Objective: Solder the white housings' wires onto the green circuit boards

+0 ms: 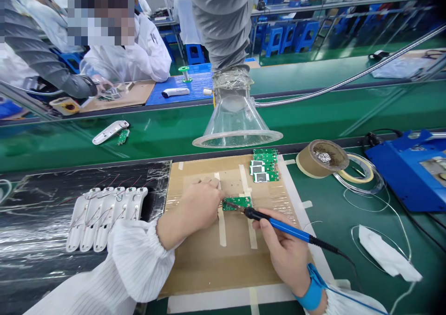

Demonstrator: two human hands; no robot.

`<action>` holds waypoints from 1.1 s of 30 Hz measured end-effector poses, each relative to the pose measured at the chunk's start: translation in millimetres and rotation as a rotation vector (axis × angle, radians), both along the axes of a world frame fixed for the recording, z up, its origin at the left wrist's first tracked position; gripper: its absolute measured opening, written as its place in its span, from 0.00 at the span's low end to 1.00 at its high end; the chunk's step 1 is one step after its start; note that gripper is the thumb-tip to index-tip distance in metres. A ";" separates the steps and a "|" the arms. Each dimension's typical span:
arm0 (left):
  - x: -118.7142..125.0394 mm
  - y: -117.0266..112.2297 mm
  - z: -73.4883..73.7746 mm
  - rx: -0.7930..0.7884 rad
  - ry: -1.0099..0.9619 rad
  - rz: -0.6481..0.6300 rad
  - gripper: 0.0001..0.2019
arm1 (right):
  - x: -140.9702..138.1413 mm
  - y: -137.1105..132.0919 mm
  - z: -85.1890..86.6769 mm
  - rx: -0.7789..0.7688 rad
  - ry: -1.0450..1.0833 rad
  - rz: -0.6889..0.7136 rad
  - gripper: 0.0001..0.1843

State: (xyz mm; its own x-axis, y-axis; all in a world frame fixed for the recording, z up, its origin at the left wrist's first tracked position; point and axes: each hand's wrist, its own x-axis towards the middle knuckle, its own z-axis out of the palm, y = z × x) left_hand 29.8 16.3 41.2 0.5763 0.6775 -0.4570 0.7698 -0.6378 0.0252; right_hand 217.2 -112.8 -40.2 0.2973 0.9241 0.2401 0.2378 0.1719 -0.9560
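My left hand (198,206) is curled in a loose fist on the brown cardboard mat (209,259), its fingertips pressed against the left edge of a small green circuit board (237,203). My right hand (284,250) grips a blue-handled soldering iron (289,230) like a pen. The iron's tip touches the board's lower left part. A blue wrist strap (313,289) circles my right wrist.
Green boards (265,165) are stacked at the mat's far edge. Several white plastic shells with wires (104,215) lie at left. A clear fume hood (237,120) hangs above. Tape roll (322,158), blue station (411,166), and white cloth (386,257) sit right. Another person works across the green belt (313,115).
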 end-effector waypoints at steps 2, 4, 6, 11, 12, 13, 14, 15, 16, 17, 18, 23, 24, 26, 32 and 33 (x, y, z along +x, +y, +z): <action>0.3 0.5 0.0 0.007 0.009 -0.016 0.12 | 0.2 0.0 -0.8 -0.001 0.000 0.004 0.09; 0.8 0.9 0.1 0.010 0.017 -0.027 0.12 | 0.2 -0.1 -2.2 -0.005 -0.001 0.005 0.09; 1.1 1.5 0.3 0.008 0.020 -0.033 0.12 | 0.1 -0.3 -3.9 -0.009 -0.002 0.005 0.08; -0.8 2.9 -3.1 0.009 -0.030 -0.044 0.12 | -0.2 -0.4 -4.1 -0.015 -0.008 0.006 0.08; -1.6 3.1 -4.5 0.015 -0.051 -0.044 0.12 | -0.1 -0.3 -3.2 -0.012 -0.008 0.003 0.08; -2.4 3.1 -5.9 0.022 -0.069 -0.045 0.12 | 0.1 -0.3 -2.1 -0.006 -0.006 -0.001 0.08; -3.0 3.1 -7.2 0.028 -0.081 -0.047 0.12 | 0.3 -0.2 -1.1 0.001 -0.004 -0.007 0.08; -3.5 3.1 -8.2 0.032 -0.087 -0.049 0.13 | 0.5 -0.2 -0.4 0.009 0.001 -0.014 0.08; -3.8 3.1 -9.0 0.035 -0.090 -0.051 0.13 | 0.7 -0.3 0.2 0.016 0.007 -0.020 0.08; -4.0 3.2 -9.6 0.036 -0.091 -0.053 0.13 | 0.8 -0.4 0.4 0.019 0.012 -0.022 0.09; -4.1 3.2 -9.9 0.036 -0.093 -0.054 0.13 | 0.9 -0.5 0.3 0.019 0.017 -0.024 0.09; -4.9 4.0 -9.7 0.024 -0.101 -0.039 0.13 | 0.4 -1.7 -2.3 0.012 0.051 -0.032 0.08; -5.2 4.1 -9.6 0.024 -0.111 -0.034 0.13 | 0.2 -2.0 -3.0 0.016 0.056 -0.039 0.08; -6.0 4.0 -9.6 0.020 -0.124 -0.028 0.13 | 0.1 -2.4 -4.2 0.020 0.053 -0.054 0.08; -12.1 1.0 -14.0 0.019 -0.173 0.033 0.14 | 0.4 -2.5 -6.6 0.028 0.037 -0.074 0.08; -15.2 -0.4 -15.2 0.014 -0.221 0.061 0.14 | 0.4 -2.6 -6.7 0.031 0.039 -0.074 0.08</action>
State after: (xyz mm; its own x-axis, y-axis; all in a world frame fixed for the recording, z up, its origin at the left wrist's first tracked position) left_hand 14.6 15.9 26.0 0.6188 0.7199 -0.3143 0.7839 -0.5915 0.1886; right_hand 217.7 -115.4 -47.0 0.3742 0.8915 0.2551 0.2138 0.1848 -0.9592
